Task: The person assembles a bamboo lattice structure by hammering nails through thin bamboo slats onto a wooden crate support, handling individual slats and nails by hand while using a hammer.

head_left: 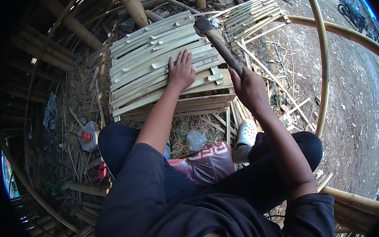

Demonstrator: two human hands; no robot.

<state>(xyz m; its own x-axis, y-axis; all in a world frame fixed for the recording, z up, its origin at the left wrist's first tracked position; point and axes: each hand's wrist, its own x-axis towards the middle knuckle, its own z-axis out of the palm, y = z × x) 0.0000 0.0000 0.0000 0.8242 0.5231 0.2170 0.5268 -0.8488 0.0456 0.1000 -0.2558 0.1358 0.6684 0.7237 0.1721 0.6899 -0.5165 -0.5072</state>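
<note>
Bright daylight on the dirt ground (354, 115) at right, deep shadow at left, black fisheye rim, bamboo pole (355, 35) bowed near edge, slats (152, 60) fairly sharp

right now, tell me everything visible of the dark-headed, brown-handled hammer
The hammer has a blunt, rounded, metal-looking head on a thick, wood-like handle, paler near the head. The right hand grips its near end; the head points away and leftward, over the far right of the pale slatted wooden panel, contact unclear.
</note>
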